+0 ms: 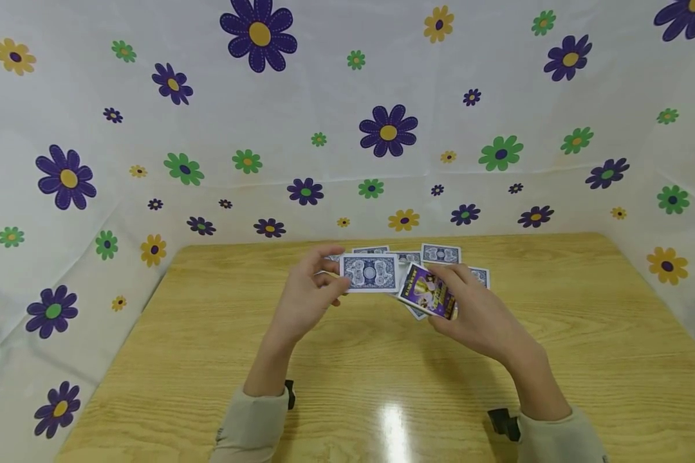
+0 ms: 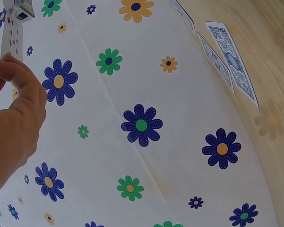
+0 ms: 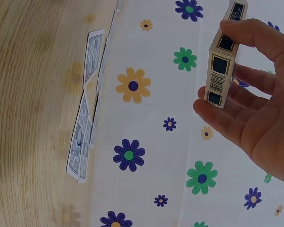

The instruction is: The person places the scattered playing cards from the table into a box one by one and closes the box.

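My left hand [image 1: 302, 297] pinches a playing card [image 1: 369, 273] between thumb and fingers, its blue patterned back toward the head camera. The left wrist view shows red pips on the other face of this card [image 2: 11, 40], beyond my left hand [image 2: 20, 106]. With the thumb on one edge and fingers on the opposite one, my right hand [image 1: 486, 316] holds a purple and yellow card box [image 1: 424, 292], tilted just right of the card. A barcode shows on the box [image 3: 218, 78] above the palm of my right hand [image 3: 262, 99].
Several blue-backed cards [image 1: 442, 254] lie spread on the wooden table [image 1: 220, 360] behind and under the hands, some overlapping. A white cloth [image 1: 324, 96] with purple, green and yellow flowers hangs along the back and sides.
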The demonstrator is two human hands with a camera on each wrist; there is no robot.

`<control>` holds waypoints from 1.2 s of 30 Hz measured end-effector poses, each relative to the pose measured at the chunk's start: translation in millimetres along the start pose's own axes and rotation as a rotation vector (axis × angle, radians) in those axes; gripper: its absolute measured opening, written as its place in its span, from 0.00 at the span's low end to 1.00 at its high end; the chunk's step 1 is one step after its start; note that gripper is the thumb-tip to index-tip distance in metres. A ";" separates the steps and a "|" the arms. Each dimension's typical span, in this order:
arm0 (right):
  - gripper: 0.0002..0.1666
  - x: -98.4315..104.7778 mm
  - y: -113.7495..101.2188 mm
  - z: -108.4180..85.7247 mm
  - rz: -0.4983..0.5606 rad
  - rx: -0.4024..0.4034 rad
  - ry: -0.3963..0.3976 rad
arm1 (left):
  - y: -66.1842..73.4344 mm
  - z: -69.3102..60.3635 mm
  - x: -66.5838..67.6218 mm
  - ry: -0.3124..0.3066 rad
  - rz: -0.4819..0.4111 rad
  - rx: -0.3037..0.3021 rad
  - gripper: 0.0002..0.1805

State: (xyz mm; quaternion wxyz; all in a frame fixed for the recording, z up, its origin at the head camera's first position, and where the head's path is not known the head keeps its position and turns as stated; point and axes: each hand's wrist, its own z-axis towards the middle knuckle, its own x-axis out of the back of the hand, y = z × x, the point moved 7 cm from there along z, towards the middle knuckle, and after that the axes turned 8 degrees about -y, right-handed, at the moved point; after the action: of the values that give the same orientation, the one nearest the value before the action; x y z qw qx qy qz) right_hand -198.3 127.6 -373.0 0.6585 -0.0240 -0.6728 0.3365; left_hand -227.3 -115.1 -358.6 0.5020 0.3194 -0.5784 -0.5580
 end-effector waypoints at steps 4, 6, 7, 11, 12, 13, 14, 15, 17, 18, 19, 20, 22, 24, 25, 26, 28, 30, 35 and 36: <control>0.47 -1.6 -1.8 -0.7 -0.006 0.004 -0.002 | 0.7 -0.9 -2.2 -0.017 0.028 -0.010 0.28; 0.47 -2.5 -2.3 -0.9 -0.010 0.004 -0.002 | 0.7 -1.3 -2.4 -0.021 0.041 -0.018 0.28; 0.47 -3.0 -2.5 -1.1 -0.013 0.003 -0.003 | 1.1 -1.6 -2.4 -0.022 0.047 -0.022 0.27; 0.47 -4.6 -3.1 -1.9 -0.015 -0.001 -0.004 | 1.5 -2.3 -2.3 -0.024 0.070 -0.036 0.27; 0.47 -4.9 -3.2 -2.1 -0.014 -0.004 -0.005 | 1.2 -2.5 -2.2 -0.026 0.075 -0.039 0.27; 0.47 -5.3 -3.3 -2.2 -0.012 -0.008 -0.008 | 1.5 -2.7 -2.2 -0.028 0.079 -0.042 0.27; 0.47 -5.6 -3.6 -2.5 -0.011 -0.010 -0.009 | 1.3 -2.8 -2.4 -0.031 0.083 -0.045 0.27; 0.47 -5.9 -3.9 -2.7 -0.010 -0.012 -0.011 | 1.6 -3.0 -2.4 -0.034 0.086 -0.047 0.27; 0.47 -6.5 -4.5 -2.9 -0.009 -0.016 -0.013 | 2.4 -3.7 -2.5 -0.039 0.094 -0.049 0.27; 0.47 -6.9 -4.8 -2.9 -0.008 -0.017 -0.014 | 2.9 -4.1 -2.6 -0.041 0.098 -0.049 0.27; 0.47 -7.3 -5.1 -2.9 -0.008 -0.017 -0.015 | 3.5 -4.4 -2.8 -0.043 0.099 -0.049 0.27; 0.47 -7.5 -5.4 -3.1 -0.011 -0.015 -0.014 | 3.6 -4.7 -2.9 -0.045 0.103 -0.049 0.27; 0.47 -8.3 -5.9 -3.3 -0.014 -0.013 -0.014 | 3.8 -5.2 -2.7 -0.048 0.110 -0.049 0.27; 0.47 -8.8 -6.6 -3.6 -0.018 -0.008 -0.011 | 3.6 -5.3 -2.7 -0.049 0.115 -0.053 0.27; 0.47 -9.0 -7.0 -3.8 -0.019 -0.005 -0.010 | 3.4 -5.4 -2.6 -0.049 0.118 -0.055 0.26; 0.47 -9.2 -7.3 -4.1 -0.022 -0.005 -0.008 | 3.5 -5.5 -2.5 -0.048 0.122 -0.057 0.26; 0.47 -9.6 -8.0 -4.4 -0.023 -0.004 -0.007 | 3.6 -5.8 -2.3 -0.048 0.127 -0.062 0.26; 0.47 -10.1 -8.5 -4.8 -0.026 -0.007 -0.006 | 3.4 -6.1 -2.1 -0.046 0.128 -0.064 0.25; 0.47 -12.0 -10.5 -4.8 -0.031 -0.013 -0.009 | 1.2 -7.2 -1.3 -0.040 0.114 -0.051 0.26; 0.47 -12.4 -11.0 -4.8 -0.031 -0.014 -0.010 | 0.5 -7.3 -1.1 -0.038 0.105 -0.047 0.26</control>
State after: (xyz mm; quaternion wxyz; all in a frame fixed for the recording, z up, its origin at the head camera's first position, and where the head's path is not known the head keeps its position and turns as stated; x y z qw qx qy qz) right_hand -187.9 115.2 -378.9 0.6603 -0.0163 -0.6785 0.3216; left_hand -220.0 -116.4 -359.3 0.5270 0.2662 -0.5904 -0.5503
